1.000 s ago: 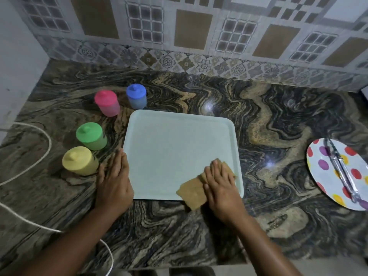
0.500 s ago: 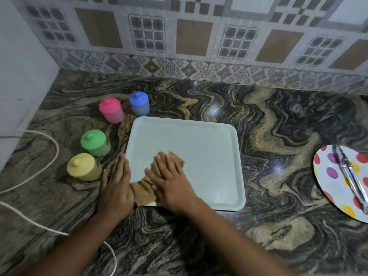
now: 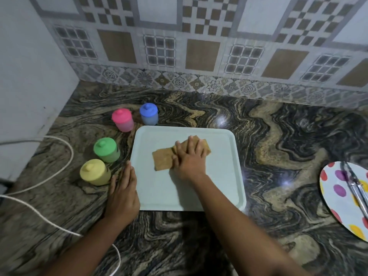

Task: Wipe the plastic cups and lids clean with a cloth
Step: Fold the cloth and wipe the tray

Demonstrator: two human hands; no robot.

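Pressing with the right hand (image 3: pixel 189 160), fingers straight, on the cloth (image 3: pixel 162 159) over the tray (image 3: pixel 223 176), likely readying a clean spot; seemingly bracing its edge with the flat, empty left hand (image 3: pixel 123 188); leaving lidded cups (image 3: pixel 107 149) on the bench (image 3: pixel 278 146) beside it

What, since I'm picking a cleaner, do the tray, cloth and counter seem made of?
Tray: likely plastic, pale matte, with a moulded rounded rim. Cloth: tan, thin, faintly textured; probably fabric or sponge cloth. Counter: polished stone by its swirled veins and sharp light glints; granite or marble, unclear.
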